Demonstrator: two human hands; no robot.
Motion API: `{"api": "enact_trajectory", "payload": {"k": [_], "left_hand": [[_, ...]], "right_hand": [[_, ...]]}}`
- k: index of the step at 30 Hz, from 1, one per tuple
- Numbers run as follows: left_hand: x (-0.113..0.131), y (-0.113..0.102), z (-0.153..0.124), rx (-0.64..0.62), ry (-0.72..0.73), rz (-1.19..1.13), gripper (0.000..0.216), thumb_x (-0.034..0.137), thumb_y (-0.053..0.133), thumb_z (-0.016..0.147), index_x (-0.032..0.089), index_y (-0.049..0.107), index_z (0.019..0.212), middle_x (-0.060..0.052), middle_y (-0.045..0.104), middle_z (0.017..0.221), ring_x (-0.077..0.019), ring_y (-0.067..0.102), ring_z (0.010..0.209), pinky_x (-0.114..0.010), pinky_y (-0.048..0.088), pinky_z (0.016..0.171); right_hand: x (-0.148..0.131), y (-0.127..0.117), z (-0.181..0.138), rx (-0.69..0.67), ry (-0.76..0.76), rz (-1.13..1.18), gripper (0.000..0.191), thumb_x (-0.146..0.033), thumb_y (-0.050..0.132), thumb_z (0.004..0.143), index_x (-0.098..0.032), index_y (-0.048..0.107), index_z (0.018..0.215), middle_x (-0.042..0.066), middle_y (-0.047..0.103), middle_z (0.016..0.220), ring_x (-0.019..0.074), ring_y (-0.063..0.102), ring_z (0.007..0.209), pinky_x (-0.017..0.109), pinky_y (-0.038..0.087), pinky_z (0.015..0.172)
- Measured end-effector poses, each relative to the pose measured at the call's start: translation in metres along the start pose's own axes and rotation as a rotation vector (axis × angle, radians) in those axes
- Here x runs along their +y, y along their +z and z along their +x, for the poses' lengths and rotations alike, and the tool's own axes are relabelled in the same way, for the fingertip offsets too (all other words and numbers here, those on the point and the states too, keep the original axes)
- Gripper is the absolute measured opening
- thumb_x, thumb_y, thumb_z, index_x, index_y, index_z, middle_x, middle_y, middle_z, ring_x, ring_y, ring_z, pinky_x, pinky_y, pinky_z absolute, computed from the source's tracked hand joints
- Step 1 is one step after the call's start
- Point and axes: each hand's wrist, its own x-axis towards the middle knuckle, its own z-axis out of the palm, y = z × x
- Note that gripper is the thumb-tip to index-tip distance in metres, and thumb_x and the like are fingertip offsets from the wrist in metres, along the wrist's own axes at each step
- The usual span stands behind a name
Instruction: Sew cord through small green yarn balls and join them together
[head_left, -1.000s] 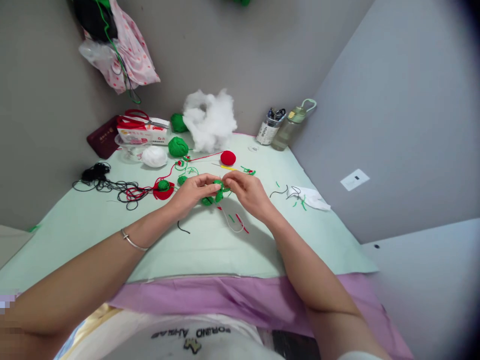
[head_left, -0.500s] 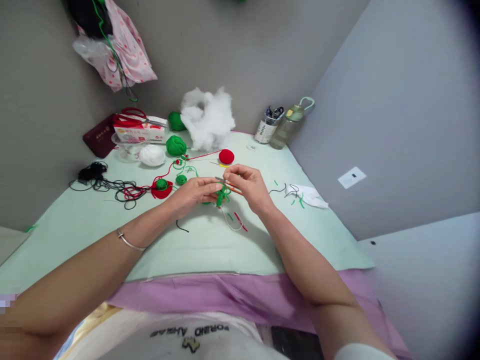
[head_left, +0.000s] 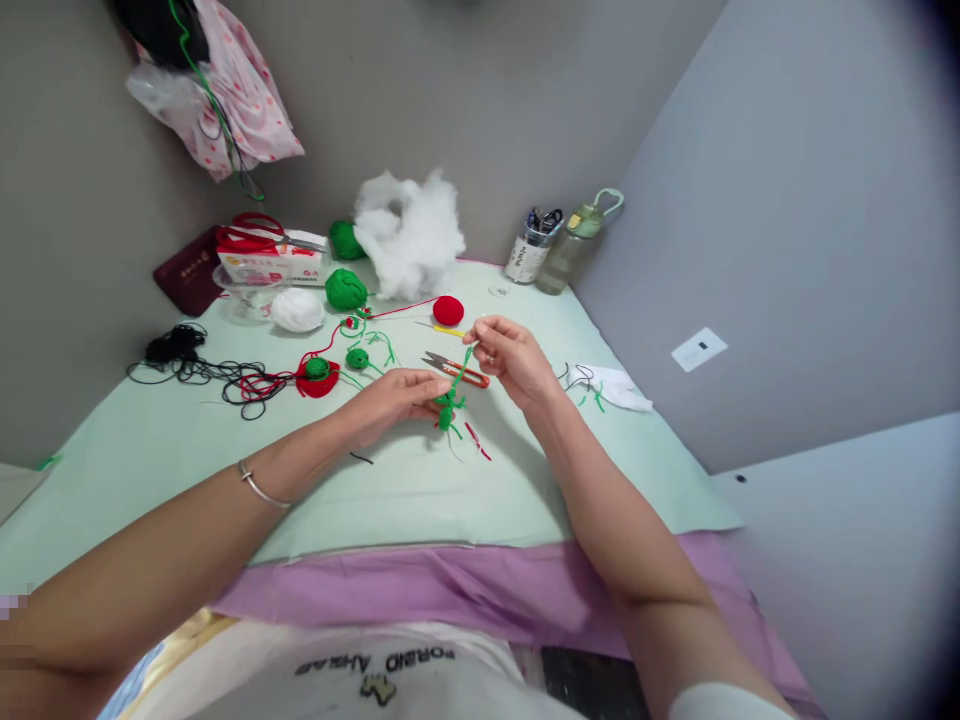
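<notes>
My left hand (head_left: 405, 402) pinches a small green crocheted piece (head_left: 447, 412) with loose green strands. Up and to its right, my right hand (head_left: 504, 352) has thumb and fingers closed on a green yarn strand (head_left: 465, 362) that runs taut from the piece. Behind that strand, a pair of thread snips (head_left: 474, 377) with orange handles lies on the table. A yellow-handled tool with a thin metal shaft (head_left: 448, 331) rests just beyond, near the right fingertips. Short red yarn scraps (head_left: 478, 441) lie below the piece.
Green yarn balls (head_left: 346, 289), a red ball (head_left: 448, 310), white stuffing (head_left: 411, 235) and tangled black yarn (head_left: 176, 345) spread across the back and left. Red scissors (head_left: 251, 235) top a box. A bottle (head_left: 568, 250) and pen cup (head_left: 531, 250) stand by the right wall.
My right hand has moved up and right, away from the green piece, and a strand now stretches between the hands. The snips, earlier partly covered by the fingers, show uncovered on the table.
</notes>
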Motion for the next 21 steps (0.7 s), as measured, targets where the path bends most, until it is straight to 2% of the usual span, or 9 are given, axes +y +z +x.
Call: {"api": "enact_trajectory", "payload": {"k": [2, 4, 7, 9, 12, 18, 21], "left_hand": [[-0.001, -0.002, 0.001, 0.018, 0.011, -0.046, 0.036, 0.048, 0.077, 0.079, 0.013, 0.071, 0.087, -0.009, 0.071, 0.087, -0.0205, 0.068, 0.079, -0.038, 0.054, 0.083], [0.0, -0.006, 0.001, 0.014, 0.005, -0.067, 0.036, 0.048, 0.076, 0.079, 0.013, 0.071, 0.086, -0.009, 0.071, 0.087, -0.0211, 0.069, 0.079, -0.037, 0.054, 0.081], [0.003, -0.009, 0.002, -0.033, -0.017, -0.043, 0.034, 0.045, 0.076, 0.08, 0.013, 0.069, 0.083, -0.007, 0.07, 0.082, -0.0196, 0.069, 0.075, -0.034, 0.053, 0.077], [0.005, -0.009, 0.001, -0.056, -0.019, -0.03, 0.032, 0.044, 0.076, 0.081, 0.013, 0.068, 0.083, -0.007, 0.069, 0.079, -0.0196, 0.069, 0.074, -0.034, 0.053, 0.076], [0.008, -0.009, 0.0, -0.05, -0.012, -0.041, 0.032, 0.044, 0.076, 0.081, 0.014, 0.068, 0.086, -0.006, 0.068, 0.079, -0.0208, 0.069, 0.076, -0.035, 0.054, 0.076], [0.012, -0.011, -0.001, 0.008, 0.021, -0.152, 0.03, 0.044, 0.073, 0.084, 0.015, 0.068, 0.09, -0.005, 0.067, 0.086, -0.0166, 0.067, 0.078, -0.03, 0.054, 0.078], [0.012, -0.01, -0.001, -0.009, 0.025, -0.159, 0.029, 0.043, 0.071, 0.086, 0.015, 0.067, 0.089, -0.004, 0.065, 0.087, -0.0139, 0.065, 0.075, -0.028, 0.054, 0.076]], "right_hand": [[-0.003, -0.002, -0.002, -0.153, 0.123, 0.044, 0.033, -0.043, 0.076, 0.072, -0.02, 0.054, 0.079, -0.003, 0.063, 0.07, 0.0047, 0.034, 0.045, 0.021, 0.018, 0.041], [-0.006, -0.005, -0.002, -0.216, 0.177, 0.077, 0.035, -0.042, 0.077, 0.074, -0.02, 0.05, 0.078, -0.008, 0.05, 0.056, 0.0041, 0.028, 0.041, 0.02, 0.018, 0.04], [-0.013, -0.014, 0.001, -0.077, 0.095, 0.125, 0.037, -0.038, 0.077, 0.078, -0.021, 0.044, 0.074, -0.012, 0.025, 0.051, 0.0041, 0.018, 0.041, 0.019, 0.016, 0.039], [-0.017, -0.022, 0.003, 0.03, 0.018, 0.151, 0.037, -0.035, 0.074, 0.081, -0.022, 0.041, 0.072, -0.012, 0.018, 0.053, 0.0048, 0.014, 0.042, 0.019, 0.016, 0.039], [-0.021, -0.029, 0.004, 0.071, -0.025, 0.152, 0.032, -0.033, 0.071, 0.083, -0.022, 0.043, 0.073, -0.01, 0.02, 0.056, 0.0057, 0.015, 0.043, 0.02, 0.018, 0.039], [-0.02, -0.028, 0.001, 0.036, -0.038, 0.173, 0.023, -0.028, 0.074, 0.078, -0.02, 0.053, 0.085, -0.008, 0.039, 0.063, 0.0051, 0.03, 0.048, 0.019, 0.025, 0.041], [-0.017, -0.029, 0.003, 0.106, -0.086, 0.214, 0.022, -0.026, 0.072, 0.079, -0.02, 0.053, 0.086, -0.007, 0.047, 0.066, 0.0043, 0.033, 0.048, 0.017, 0.025, 0.039]]}}
